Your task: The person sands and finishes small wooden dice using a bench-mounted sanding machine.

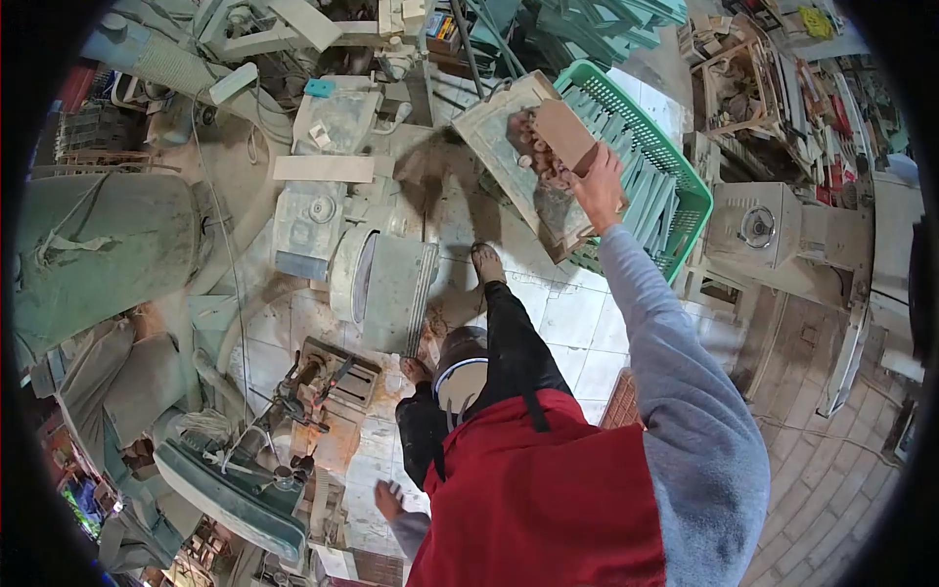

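My right hand (599, 188) reaches forward and grips the near end of a flat brown rectangular piece (561, 129). That piece is over a dusty wooden board (488, 125), where several small brown rounded pieces (533, 157) lie in a cluster. Partly beneath the board and to its right is a green plastic basket (696, 186) filled with long pale-green strips (657, 210). Down by my left side hangs my left hand (389, 500), holding nothing, its fingers loosely apart.
A dusty machine (323, 210) with a round drum (354, 274) stands left of my feet. Lower left is a small metal rig (311, 391) on the tiles. Thin cables hang at left. A grey box with a dial (756, 225) stands at right.
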`<action>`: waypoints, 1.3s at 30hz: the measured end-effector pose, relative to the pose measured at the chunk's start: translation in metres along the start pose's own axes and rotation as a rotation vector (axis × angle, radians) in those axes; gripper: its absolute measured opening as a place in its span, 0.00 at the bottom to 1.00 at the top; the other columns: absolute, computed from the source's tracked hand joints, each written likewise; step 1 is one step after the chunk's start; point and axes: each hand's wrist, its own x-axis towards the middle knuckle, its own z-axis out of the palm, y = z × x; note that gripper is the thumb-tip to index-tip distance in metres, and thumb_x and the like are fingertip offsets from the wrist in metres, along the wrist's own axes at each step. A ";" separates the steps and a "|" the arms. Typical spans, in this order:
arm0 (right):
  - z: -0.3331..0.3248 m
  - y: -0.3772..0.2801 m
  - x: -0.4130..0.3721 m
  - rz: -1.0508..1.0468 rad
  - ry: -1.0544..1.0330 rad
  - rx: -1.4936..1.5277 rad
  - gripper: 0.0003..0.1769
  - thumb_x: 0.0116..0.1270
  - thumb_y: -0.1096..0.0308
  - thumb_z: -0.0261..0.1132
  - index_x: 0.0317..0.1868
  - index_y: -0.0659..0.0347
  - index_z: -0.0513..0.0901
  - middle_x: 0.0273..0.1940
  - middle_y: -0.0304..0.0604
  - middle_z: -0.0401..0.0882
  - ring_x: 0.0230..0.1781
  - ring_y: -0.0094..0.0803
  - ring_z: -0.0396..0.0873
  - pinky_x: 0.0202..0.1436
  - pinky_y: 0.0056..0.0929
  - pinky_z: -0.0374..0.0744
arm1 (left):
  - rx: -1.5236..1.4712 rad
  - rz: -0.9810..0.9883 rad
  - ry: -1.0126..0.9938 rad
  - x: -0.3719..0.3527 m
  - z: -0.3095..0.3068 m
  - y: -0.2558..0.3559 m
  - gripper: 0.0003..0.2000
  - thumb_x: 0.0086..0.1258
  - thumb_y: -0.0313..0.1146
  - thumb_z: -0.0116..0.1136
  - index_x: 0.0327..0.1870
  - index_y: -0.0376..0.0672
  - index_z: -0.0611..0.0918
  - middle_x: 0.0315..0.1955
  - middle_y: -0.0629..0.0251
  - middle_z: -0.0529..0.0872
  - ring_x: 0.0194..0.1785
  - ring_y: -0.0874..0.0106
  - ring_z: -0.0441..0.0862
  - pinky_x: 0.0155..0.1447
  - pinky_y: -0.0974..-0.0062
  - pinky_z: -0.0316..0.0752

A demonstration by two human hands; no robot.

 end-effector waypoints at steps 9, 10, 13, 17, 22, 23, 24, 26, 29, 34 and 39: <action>0.014 -0.014 -0.018 -0.040 0.146 -0.123 0.49 0.47 0.65 0.78 0.67 0.64 0.61 0.62 0.55 0.64 0.65 0.53 0.61 0.71 0.45 0.62 | 0.214 0.308 -0.354 -0.048 0.125 0.133 0.25 0.72 0.40 0.54 0.66 0.37 0.73 0.46 0.61 0.85 0.43 0.74 0.82 0.44 0.77 0.72; 0.013 -0.015 -0.019 -0.077 0.191 -0.126 0.48 0.47 0.65 0.78 0.67 0.64 0.62 0.62 0.55 0.64 0.65 0.53 0.62 0.71 0.46 0.62 | 0.239 0.315 -0.391 -0.047 0.133 0.125 0.23 0.72 0.39 0.54 0.65 0.37 0.74 0.45 0.62 0.86 0.41 0.76 0.81 0.41 0.80 0.71; 0.010 -0.021 -0.026 -0.104 0.215 -0.163 0.48 0.47 0.63 0.78 0.67 0.64 0.62 0.61 0.55 0.64 0.64 0.53 0.62 0.70 0.47 0.62 | 0.416 0.400 -0.392 -0.034 0.132 0.091 0.22 0.71 0.37 0.56 0.62 0.34 0.76 0.42 0.60 0.86 0.41 0.73 0.82 0.46 0.77 0.74; -0.004 -0.028 -0.032 -0.053 0.191 -0.196 0.49 0.47 0.58 0.79 0.66 0.64 0.63 0.61 0.55 0.65 0.64 0.52 0.62 0.69 0.47 0.63 | 0.362 0.358 -0.368 -0.027 0.126 0.089 0.21 0.70 0.36 0.58 0.61 0.34 0.77 0.38 0.63 0.86 0.39 0.74 0.81 0.45 0.77 0.75; -0.038 -0.036 -0.041 -0.105 0.230 -0.175 0.48 0.49 0.52 0.79 0.64 0.68 0.65 0.60 0.56 0.66 0.64 0.52 0.61 0.69 0.46 0.63 | 0.157 0.245 -0.308 -0.010 0.117 0.097 0.22 0.69 0.33 0.57 0.61 0.31 0.77 0.33 0.65 0.82 0.33 0.78 0.76 0.36 0.82 0.71; -0.047 -0.037 -0.043 -0.102 0.225 -0.179 0.48 0.49 0.52 0.79 0.63 0.70 0.65 0.60 0.57 0.66 0.64 0.52 0.61 0.69 0.46 0.62 | 0.128 0.227 -0.305 0.002 0.116 0.088 0.23 0.67 0.33 0.57 0.63 0.33 0.74 0.37 0.64 0.84 0.34 0.77 0.79 0.37 0.82 0.73; -0.053 -0.038 -0.043 -0.100 0.220 -0.180 0.48 0.48 0.53 0.79 0.63 0.71 0.65 0.60 0.57 0.67 0.64 0.53 0.61 0.69 0.46 0.62 | 0.119 0.223 -0.310 0.004 0.116 0.087 0.23 0.67 0.33 0.57 0.63 0.33 0.74 0.37 0.64 0.84 0.34 0.77 0.79 0.37 0.82 0.73; -0.059 -0.034 -0.041 -0.023 0.236 -0.134 0.50 0.47 0.53 0.79 0.63 0.72 0.64 0.59 0.57 0.67 0.63 0.53 0.61 0.69 0.46 0.62 | 0.048 0.147 -0.325 0.006 0.115 0.081 0.21 0.68 0.32 0.57 0.59 0.29 0.76 0.34 0.64 0.82 0.34 0.77 0.77 0.38 0.82 0.74; -0.072 -0.030 -0.045 0.084 0.364 0.067 0.50 0.46 0.53 0.80 0.63 0.73 0.65 0.57 0.60 0.67 0.61 0.53 0.62 0.67 0.47 0.63 | 0.020 0.138 -0.346 0.023 0.116 0.054 0.20 0.69 0.32 0.57 0.59 0.30 0.76 0.38 0.62 0.82 0.37 0.76 0.78 0.42 0.81 0.76; -0.077 -0.026 -0.053 0.098 0.455 0.072 0.43 0.54 0.54 0.76 0.62 0.74 0.67 0.55 0.55 0.72 0.58 0.49 0.68 0.63 0.47 0.68 | 0.095 0.141 -0.378 0.035 0.115 0.018 0.21 0.71 0.33 0.56 0.61 0.31 0.76 0.41 0.59 0.84 0.39 0.75 0.80 0.44 0.81 0.77; -0.071 -0.023 -0.058 0.640 0.052 1.495 0.29 0.66 0.46 0.63 0.61 0.53 0.73 0.58 0.39 0.77 0.56 0.38 0.77 0.53 0.45 0.78 | 0.023 0.058 -0.376 0.049 0.108 0.006 0.21 0.72 0.35 0.56 0.60 0.31 0.77 0.42 0.59 0.85 0.42 0.73 0.82 0.46 0.79 0.77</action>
